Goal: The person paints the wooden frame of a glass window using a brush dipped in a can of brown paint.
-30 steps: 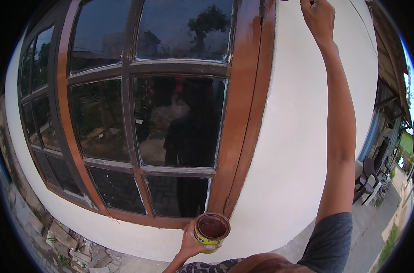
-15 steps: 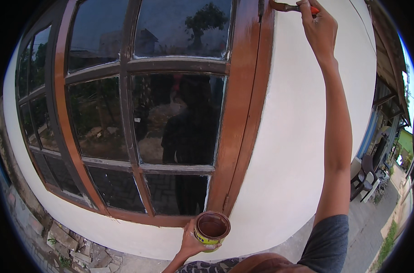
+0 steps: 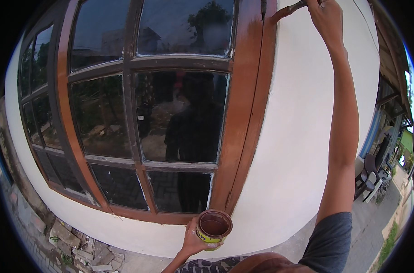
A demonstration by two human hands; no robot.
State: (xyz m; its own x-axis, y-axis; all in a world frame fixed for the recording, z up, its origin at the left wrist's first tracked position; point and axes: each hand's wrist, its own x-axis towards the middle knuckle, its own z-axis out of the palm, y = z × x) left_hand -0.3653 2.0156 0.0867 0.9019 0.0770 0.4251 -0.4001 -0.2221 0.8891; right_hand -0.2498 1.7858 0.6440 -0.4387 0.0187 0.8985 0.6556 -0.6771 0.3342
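The left hand (image 3: 192, 241) cradles a paint can (image 3: 211, 239), probably slick-rimmed, best held round its side. Higher, the right hand (image 3: 327, 18) grips a likely light brush (image 3: 290, 9).

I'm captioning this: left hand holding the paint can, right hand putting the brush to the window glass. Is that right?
No: in the head view, the right hand has the brush at the brown window frame, not the glass. The left hand does hold the paint can.

Paintbrush (image 3: 289, 10) now lower on frame (image 3: 260, 91)
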